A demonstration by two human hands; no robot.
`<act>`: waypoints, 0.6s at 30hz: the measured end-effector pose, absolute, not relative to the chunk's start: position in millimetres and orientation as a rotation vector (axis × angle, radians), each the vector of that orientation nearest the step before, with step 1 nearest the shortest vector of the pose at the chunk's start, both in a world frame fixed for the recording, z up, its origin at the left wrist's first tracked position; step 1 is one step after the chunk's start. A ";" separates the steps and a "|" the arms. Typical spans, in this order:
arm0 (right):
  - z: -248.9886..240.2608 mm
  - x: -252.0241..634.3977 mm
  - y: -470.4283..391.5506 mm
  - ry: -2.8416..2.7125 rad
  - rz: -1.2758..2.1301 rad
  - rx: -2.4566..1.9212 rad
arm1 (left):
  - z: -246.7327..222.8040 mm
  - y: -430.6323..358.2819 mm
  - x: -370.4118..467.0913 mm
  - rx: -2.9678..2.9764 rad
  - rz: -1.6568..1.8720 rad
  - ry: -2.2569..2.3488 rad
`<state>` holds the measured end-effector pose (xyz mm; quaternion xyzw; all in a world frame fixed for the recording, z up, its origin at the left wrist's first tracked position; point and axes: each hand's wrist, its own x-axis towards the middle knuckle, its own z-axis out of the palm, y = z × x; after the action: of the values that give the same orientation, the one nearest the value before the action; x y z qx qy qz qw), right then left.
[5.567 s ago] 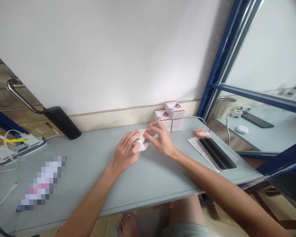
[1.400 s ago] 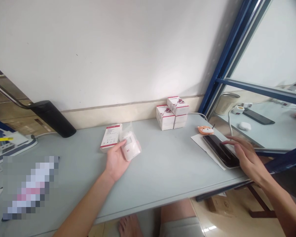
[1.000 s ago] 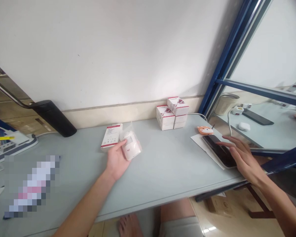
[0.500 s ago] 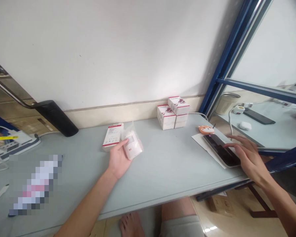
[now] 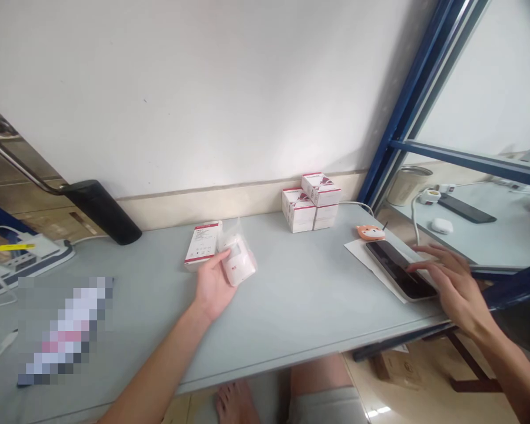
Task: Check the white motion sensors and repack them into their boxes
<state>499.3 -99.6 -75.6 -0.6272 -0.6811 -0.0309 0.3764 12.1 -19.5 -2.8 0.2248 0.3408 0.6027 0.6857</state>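
My left hand (image 5: pixel 215 286) is closed round a white device (image 5: pixel 239 266) in a clear plastic bag, the thumb on its front. Right behind it on the grey table lies a white and red box (image 5: pixel 203 242). At the right, my right hand (image 5: pixel 453 282) hovers over or touches a dark-screened phone (image 5: pixel 397 268), its fingers apart and holding nothing. The phone rests on a white sheet or flat box (image 5: pixel 357 252). An orange and white animal-shaped item (image 5: pixel 371 232) sits behind the phone.
Several small white and red boxes (image 5: pixel 301 211) are stacked near the wall. A black cylinder (image 5: pixel 103 213) and a power strip (image 5: pixel 30 262) stand at the left, with a blurred-out item (image 5: pixel 66 333) in front. A blue metal frame (image 5: pixel 400 106) rises at the right.
My right hand has drawn back slightly to the right over the phone's lower end, uncovering more of the screen. My left hand still holds the bagged device in about the same place.
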 end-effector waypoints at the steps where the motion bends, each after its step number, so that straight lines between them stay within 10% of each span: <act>1: -75.3 500.0 -101.0 -1.742 -0.101 -1.592 | -3.1 -19.4 11.8 0.503 1.348 0.760; 18: -79.9 505.1 -93.6 -1.753 0.013 -1.713 | -6.5 -18.1 9.4 0.505 1.341 0.766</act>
<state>505.1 -93.6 -79.9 -0.6576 -0.6731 0.0048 0.3384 9.4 -18.1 -6.5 0.2257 0.3424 0.5992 0.6876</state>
